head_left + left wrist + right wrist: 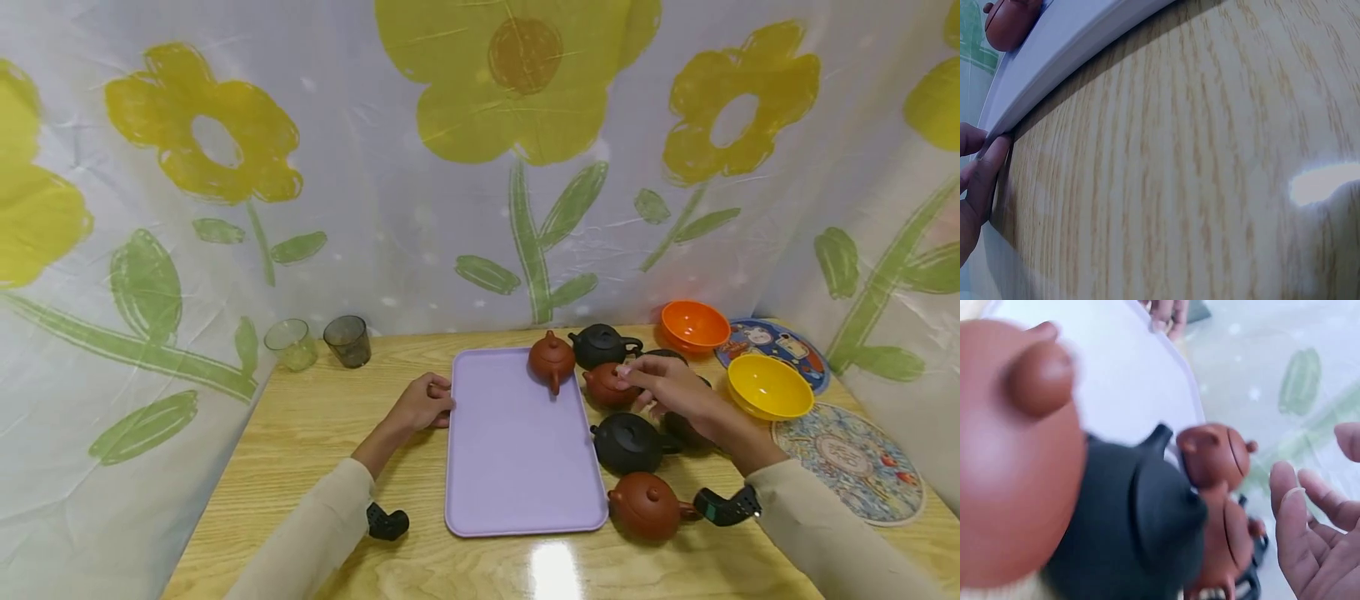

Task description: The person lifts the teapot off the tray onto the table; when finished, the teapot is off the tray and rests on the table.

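My left hand point(422, 404) is at the left edge of a lilac tray point(517, 467), pinching its rim between thumb and fingers, as the left wrist view shows. One reddish-brown teapot point(551, 357) sits in the tray's far right corner. My right hand point(667, 385) hovers over a second reddish-brown teapot point(606, 385) just right of the tray, partly covering it. In the right wrist view the fingers point(1294, 531) are loosely bent, apart from the teapots, with nothing between them. A black teapot point(628, 443) and a larger reddish-brown teapot point(651, 507) stand nearer me along the tray's right side.
Another black teapot point(602, 346) stands behind, with more dark ones partly hidden by my right arm. Farther right are an orange bowl point(695, 325), a yellow bowl point(770, 387) and two round patterned mats. Two glasses, one greenish point(291, 345) and one dark point(348, 342), stand back left.
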`<state>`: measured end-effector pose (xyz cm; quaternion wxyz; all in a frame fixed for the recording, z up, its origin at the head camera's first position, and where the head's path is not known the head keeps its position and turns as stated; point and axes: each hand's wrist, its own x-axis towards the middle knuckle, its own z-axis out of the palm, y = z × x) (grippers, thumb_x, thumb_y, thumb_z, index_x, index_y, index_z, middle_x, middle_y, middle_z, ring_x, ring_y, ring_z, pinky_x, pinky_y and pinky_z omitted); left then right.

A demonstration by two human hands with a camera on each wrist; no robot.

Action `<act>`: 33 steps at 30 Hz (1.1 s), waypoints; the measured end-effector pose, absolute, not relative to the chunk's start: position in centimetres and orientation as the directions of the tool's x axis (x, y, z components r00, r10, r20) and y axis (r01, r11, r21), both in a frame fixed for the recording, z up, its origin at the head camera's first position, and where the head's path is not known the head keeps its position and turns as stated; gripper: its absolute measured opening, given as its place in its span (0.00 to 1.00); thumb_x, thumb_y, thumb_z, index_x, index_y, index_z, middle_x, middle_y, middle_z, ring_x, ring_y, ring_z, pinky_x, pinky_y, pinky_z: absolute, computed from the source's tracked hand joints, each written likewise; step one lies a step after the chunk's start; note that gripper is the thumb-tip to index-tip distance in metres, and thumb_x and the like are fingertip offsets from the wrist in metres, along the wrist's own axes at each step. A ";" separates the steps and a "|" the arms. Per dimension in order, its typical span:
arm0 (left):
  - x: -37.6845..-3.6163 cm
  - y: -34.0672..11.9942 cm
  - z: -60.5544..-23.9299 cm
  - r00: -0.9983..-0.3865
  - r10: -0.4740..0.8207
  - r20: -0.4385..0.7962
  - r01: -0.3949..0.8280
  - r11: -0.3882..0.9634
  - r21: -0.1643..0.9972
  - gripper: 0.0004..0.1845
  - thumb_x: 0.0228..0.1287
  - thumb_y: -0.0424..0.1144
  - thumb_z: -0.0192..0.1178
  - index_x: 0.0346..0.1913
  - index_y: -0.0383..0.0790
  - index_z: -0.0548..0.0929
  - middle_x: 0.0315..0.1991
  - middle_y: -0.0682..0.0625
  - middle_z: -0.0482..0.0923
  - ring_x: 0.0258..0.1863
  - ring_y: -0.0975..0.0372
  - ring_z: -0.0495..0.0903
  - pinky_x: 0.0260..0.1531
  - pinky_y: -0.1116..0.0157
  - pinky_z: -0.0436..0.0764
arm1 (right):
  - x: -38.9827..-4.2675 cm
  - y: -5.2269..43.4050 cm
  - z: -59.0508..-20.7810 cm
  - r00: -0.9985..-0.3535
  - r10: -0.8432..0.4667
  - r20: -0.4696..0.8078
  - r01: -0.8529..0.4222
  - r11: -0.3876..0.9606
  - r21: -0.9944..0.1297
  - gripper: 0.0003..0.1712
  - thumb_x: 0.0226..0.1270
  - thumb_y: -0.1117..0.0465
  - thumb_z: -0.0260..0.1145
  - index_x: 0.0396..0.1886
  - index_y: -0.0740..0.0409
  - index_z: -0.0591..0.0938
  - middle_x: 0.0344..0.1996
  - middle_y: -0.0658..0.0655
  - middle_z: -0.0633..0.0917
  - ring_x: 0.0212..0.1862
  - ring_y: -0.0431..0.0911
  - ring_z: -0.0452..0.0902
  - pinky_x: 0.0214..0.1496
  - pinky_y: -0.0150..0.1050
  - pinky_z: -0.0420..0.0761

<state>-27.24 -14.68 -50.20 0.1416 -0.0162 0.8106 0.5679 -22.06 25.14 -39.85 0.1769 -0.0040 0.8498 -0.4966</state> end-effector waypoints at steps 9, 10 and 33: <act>-27.2 -14.6 -50.1 -0.956 0.133 -0.262 -0.200 0.359 0.912 0.19 0.66 0.27 0.60 0.59 0.30 0.73 0.46 0.39 0.76 0.36 0.58 0.81 0.33 0.63 0.89 | -25.7 19.9 -41.0 -0.900 -0.202 -0.387 0.249 0.491 -0.835 0.31 0.71 0.47 0.64 0.63 0.65 0.76 0.47 0.66 0.83 0.37 0.48 0.84 0.39 0.35 0.86; -27.2 -14.6 -50.1 -0.956 0.132 -0.263 -0.201 0.360 0.911 0.19 0.66 0.27 0.61 0.59 0.31 0.73 0.46 0.39 0.76 0.37 0.57 0.81 0.33 0.63 0.89 | -25.9 19.6 -41.2 -0.894 -0.204 -0.399 0.260 0.489 -0.833 0.32 0.71 0.47 0.64 0.64 0.65 0.74 0.47 0.66 0.82 0.37 0.48 0.84 0.39 0.35 0.86; -27.4 -14.7 -50.2 -0.957 0.123 -0.263 -0.203 0.368 0.908 0.19 0.66 0.27 0.61 0.59 0.31 0.74 0.46 0.40 0.77 0.37 0.58 0.81 0.33 0.63 0.89 | -27.7 16.8 -43.5 -0.856 -0.278 -0.436 0.334 0.348 -0.876 0.44 0.74 0.53 0.64 0.76 0.67 0.52 0.50 0.67 0.84 0.30 0.42 0.83 0.31 0.30 0.85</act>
